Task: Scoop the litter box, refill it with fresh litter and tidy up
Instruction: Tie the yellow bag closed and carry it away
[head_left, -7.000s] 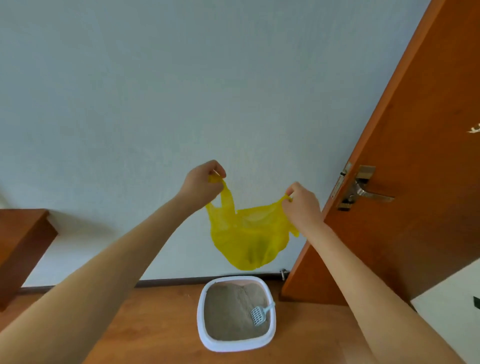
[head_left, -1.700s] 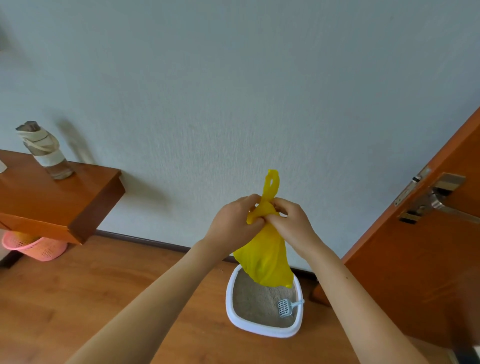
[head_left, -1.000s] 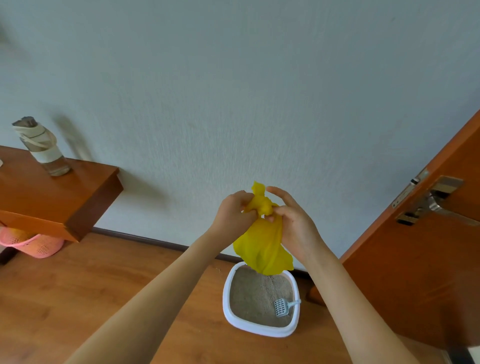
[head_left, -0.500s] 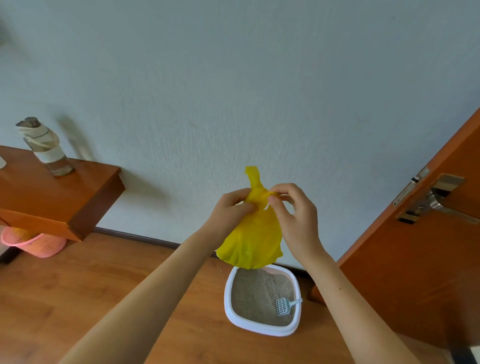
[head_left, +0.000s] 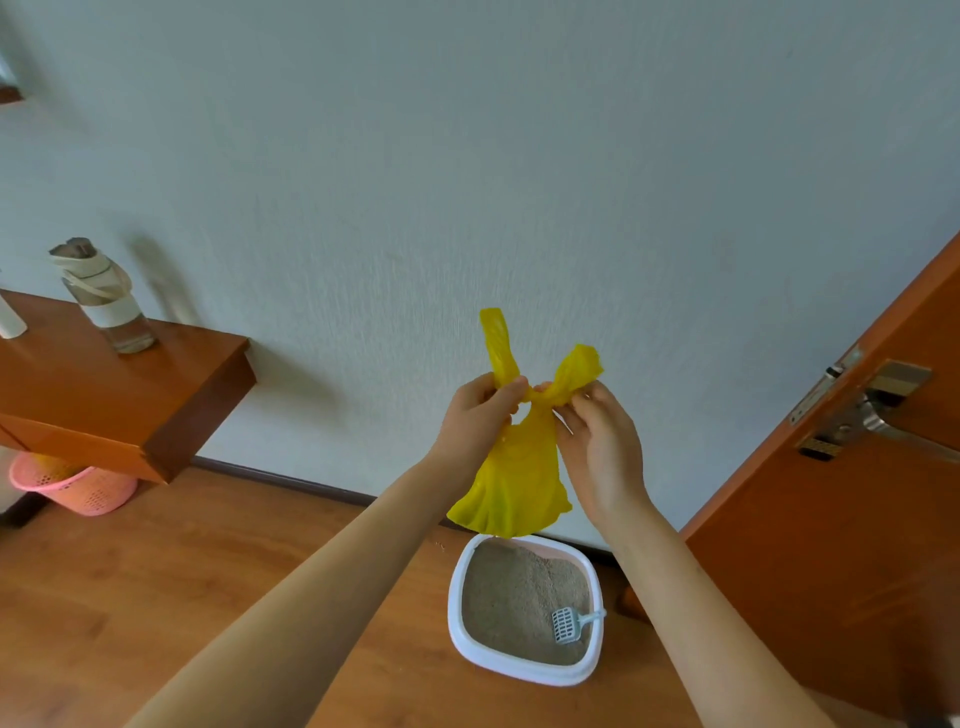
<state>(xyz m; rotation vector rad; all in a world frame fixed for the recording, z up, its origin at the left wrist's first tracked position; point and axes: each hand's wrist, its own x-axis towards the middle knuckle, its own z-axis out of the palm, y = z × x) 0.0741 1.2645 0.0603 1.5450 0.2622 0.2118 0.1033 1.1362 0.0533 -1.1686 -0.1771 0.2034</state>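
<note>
From my feed: litter box (head_left: 524, 670) on the floor by the door (head_left: 857, 545), litter level and fairly full, so scoop and refill look done, my read. Yellow bag (head_left: 511, 483) held up above the box, neck cinched, both handles sticking up out of a half-made knot. Left hand (head_left: 480, 418) grip pinched on the left handle, right hand (head_left: 597, 447) grip pinched on the right one. Scoop (head_left: 569, 623) lying in the litter, handle on the rim. Left to do: finish knot, bin the bag, stow scoop.
</note>
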